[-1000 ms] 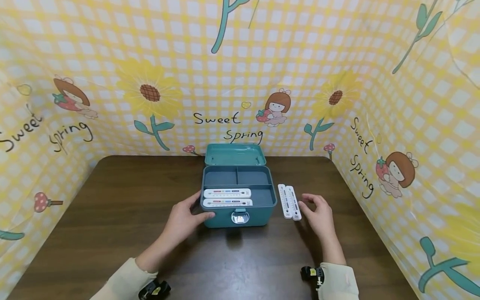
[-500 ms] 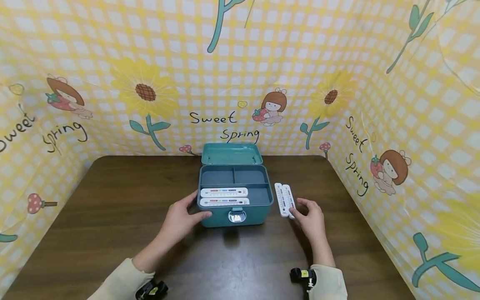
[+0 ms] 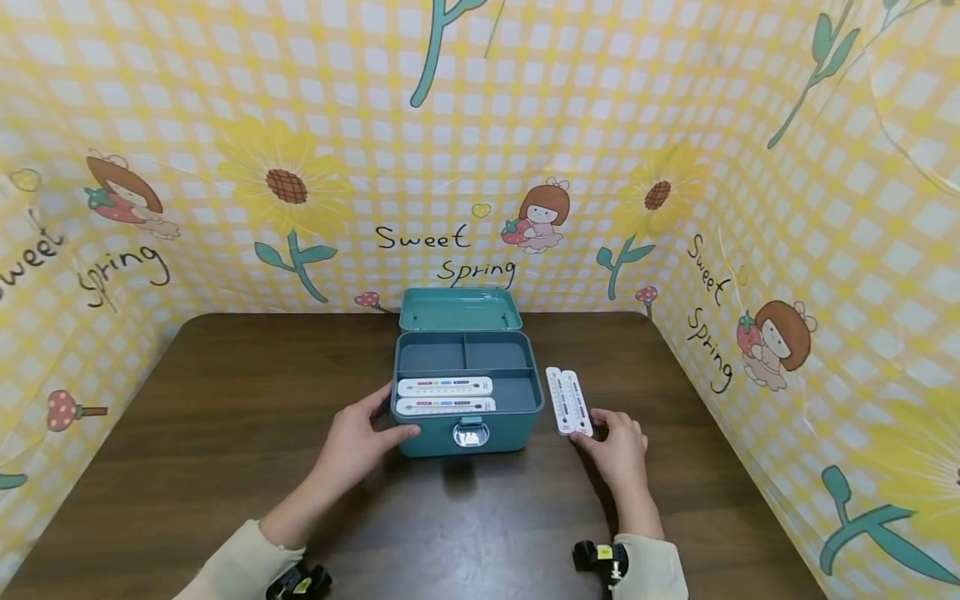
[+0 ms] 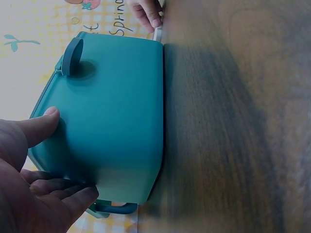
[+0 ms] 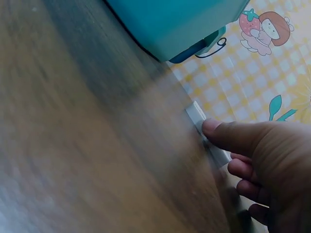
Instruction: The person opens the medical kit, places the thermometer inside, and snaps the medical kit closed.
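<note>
A teal storage box (image 3: 465, 437) stands with its lid raised, a silver clasp on its front. Inside the front compartment lie two white strip thermometers (image 3: 445, 387), printed with scales and small coloured labels. My left hand (image 3: 358, 440) rests at the box's front left corner, thumb on the front face and loose fingers along the side. To the right of the box, two more thermometers (image 3: 568, 402) lie side by side on the table. My right hand (image 3: 618, 450) pinches the right one near its front end; in the right wrist view the thumb covers part of it.
The dark wooden table (image 3: 240, 392) meets a yellow checked cloth (image 3: 450, 125) at the back and sides. At the back of the box, the raised lid (image 3: 460, 310) leans toward the cloth. A divider splits the box's rear section in two.
My right hand has moved left onto the outer pair's right thermometer, and its thumb has slid to the front end. The left hand stays at the box corner. The view has shifted slightly.
</note>
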